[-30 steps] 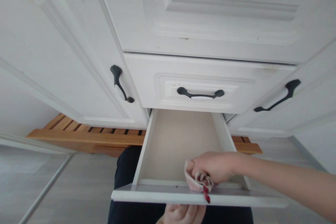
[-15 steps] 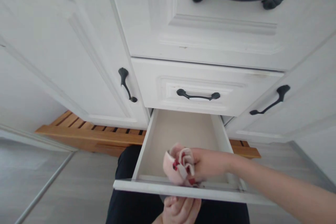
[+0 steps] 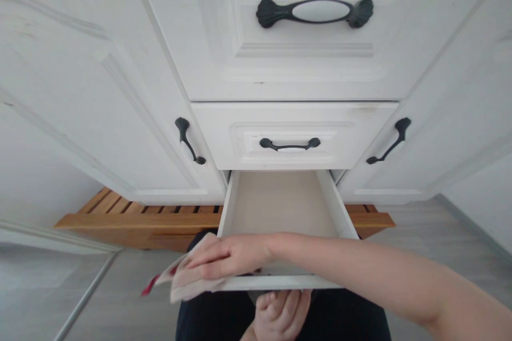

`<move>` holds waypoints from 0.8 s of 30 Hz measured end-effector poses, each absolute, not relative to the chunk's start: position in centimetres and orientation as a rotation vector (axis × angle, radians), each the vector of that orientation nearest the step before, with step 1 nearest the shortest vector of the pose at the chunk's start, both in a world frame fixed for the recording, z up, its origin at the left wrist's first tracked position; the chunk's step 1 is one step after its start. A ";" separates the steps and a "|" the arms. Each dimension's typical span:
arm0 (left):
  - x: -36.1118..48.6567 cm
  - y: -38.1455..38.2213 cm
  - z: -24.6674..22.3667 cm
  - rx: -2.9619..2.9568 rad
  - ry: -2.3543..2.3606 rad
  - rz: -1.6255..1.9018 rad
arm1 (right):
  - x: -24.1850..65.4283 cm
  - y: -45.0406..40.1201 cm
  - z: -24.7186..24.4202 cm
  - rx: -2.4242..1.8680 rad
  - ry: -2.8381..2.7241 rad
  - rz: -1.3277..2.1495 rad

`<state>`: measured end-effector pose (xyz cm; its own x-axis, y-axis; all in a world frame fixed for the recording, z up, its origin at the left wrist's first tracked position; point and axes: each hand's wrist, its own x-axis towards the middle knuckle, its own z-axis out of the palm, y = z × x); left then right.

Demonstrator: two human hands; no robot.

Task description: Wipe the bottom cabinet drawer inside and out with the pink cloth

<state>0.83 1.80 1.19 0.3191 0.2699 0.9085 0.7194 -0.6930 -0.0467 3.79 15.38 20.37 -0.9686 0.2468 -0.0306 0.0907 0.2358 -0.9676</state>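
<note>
An open white drawer [image 3: 280, 208] juts out toward me, its pale bottom bare where it shows. My right hand [image 3: 230, 257] reaches across it from the right and presses a pink and white cloth [image 3: 192, 277] with red parts over the left end of the drawer's front edge. The cloth's loose end hangs out past the corner on the left. Below the front edge, my left hand [image 3: 282, 313] has its fingers curled at the middle of the drawer's front, around its handle, which is mostly hidden.
Above is a closed drawer with a dark handle [image 3: 290, 144], and over it a larger front with another handle [image 3: 316, 12]. Cabinet doors flank them. A slatted wooden bench [image 3: 140, 219] runs behind the drawer. My dark-clothed legs [image 3: 216, 314] are under it.
My right hand has moved left with the cloth, from the middle of the drawer's front to its left corner. The bunched cloth is now spread flatter. My left hand stays under the front.
</note>
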 end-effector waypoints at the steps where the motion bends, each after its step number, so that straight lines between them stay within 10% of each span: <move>1: 0.8 1.8 1.0 -2.135 -0.868 -1.335 | 5.8 14.7 21.0 -0.417 -2.358 1.821; 15: 0.9 2.0 1.5 -2.144 -0.865 -1.349 | 30.4 2.9 20.1 -1.248 -2.695 -0.063; 24: 0.6 2.5 2.4 -2.153 -0.834 -1.347 | 35.5 -1.7 17.9 -1.669 -2.039 0.146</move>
<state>0.59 2.50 2.37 0.3352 0.2479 0.9090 0.7032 -0.7079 -0.0662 35.53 -1.70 17.94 -0.1258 0.9435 0.3066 0.8904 0.2437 -0.3846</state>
